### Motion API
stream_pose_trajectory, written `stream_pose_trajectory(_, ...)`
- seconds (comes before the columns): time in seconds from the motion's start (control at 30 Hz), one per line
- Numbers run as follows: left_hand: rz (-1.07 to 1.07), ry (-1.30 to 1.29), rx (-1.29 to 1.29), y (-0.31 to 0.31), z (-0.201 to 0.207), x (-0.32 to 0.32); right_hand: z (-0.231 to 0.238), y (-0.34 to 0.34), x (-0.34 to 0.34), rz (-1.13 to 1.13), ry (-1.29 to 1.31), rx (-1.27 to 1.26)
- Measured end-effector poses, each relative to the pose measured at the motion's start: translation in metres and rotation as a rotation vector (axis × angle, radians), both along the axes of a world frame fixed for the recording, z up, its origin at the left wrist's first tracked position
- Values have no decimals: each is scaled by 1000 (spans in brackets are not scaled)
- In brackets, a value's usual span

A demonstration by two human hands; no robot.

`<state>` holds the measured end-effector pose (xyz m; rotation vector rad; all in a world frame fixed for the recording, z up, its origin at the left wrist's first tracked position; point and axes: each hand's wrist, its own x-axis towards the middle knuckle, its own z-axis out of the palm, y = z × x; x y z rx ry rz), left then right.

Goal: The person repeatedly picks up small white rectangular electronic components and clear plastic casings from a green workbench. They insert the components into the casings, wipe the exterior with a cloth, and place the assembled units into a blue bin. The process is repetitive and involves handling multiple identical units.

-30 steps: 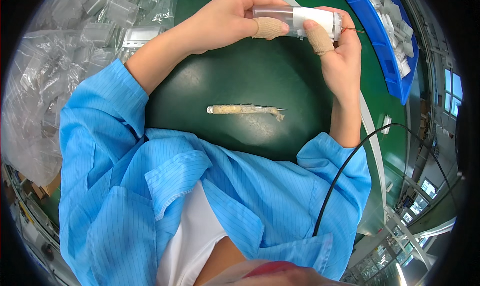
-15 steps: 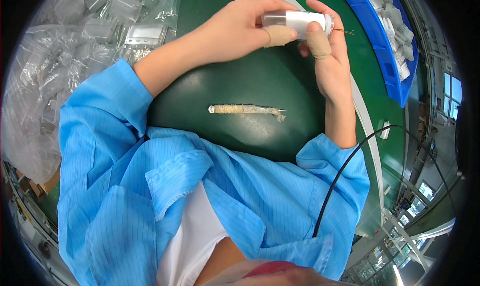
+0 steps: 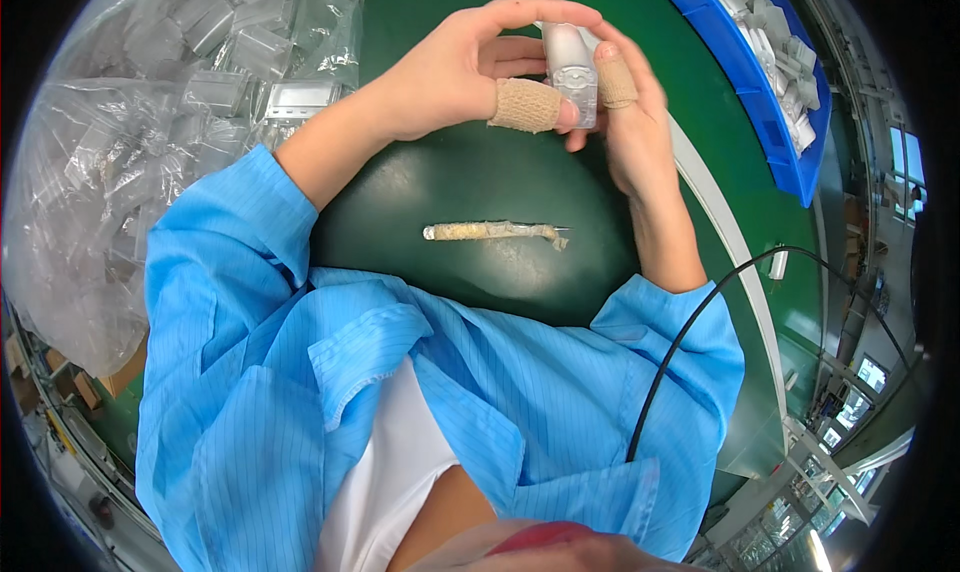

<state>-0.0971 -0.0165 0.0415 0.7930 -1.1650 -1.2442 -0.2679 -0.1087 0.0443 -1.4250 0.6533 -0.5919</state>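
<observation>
A small white part with a clear plastic casing [image 3: 573,77] is held up between my two hands, its clear end tilted toward me. My left hand [image 3: 465,77] grips its left side with a bandaged thumb low on the casing and the forefinger over the far end. From the right, my right hand [image 3: 638,122] pinches it, the wrapped thumb along its side; the other fingers are partly hidden behind it. Nearer to me, a thin pointed tool with a tape-wrapped handle [image 3: 490,231] lies on the dark green table mat [image 3: 400,197], untouched.
Clear plastic bags [image 3: 90,192] full of transparent casings fill the left side. A blue bin [image 3: 745,77] of white parts stands at the far right. A black cable [image 3: 690,327] arcs past my right sleeve, and a small white piece [image 3: 778,263] lies beyond it.
The part has been turned from lying crosswise to pointing toward me, and both hands have shifted slightly left. The thin wires seen at its right end no longer show.
</observation>
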Motion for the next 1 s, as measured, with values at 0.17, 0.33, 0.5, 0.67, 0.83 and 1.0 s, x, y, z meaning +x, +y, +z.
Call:
stream_pose_trajectory(0.17,7,92,252,2,10,3,23,12,-3,17,113,-1083)
stream_pose_trajectory(0.33,-50,166,265,3,4,-4,14,12,-4,38,49,-1077)
stream_pose_trajectory(0.5,128,-176,-77,-3,-19,1,10,5,-4,49,-35,-1219)
stream_pose_trajectory(0.67,363,-724,-641,-2,0,4,-4,3,-14,110,-210,-1517)
stream_pose_trajectory(0.83,390,-765,-748,0,2,8,-12,5,-11,33,-349,-1772)
stream_pose_trajectory(1.0,442,-734,-657,1,-3,13,-13,5,-10,29,-379,-1759)
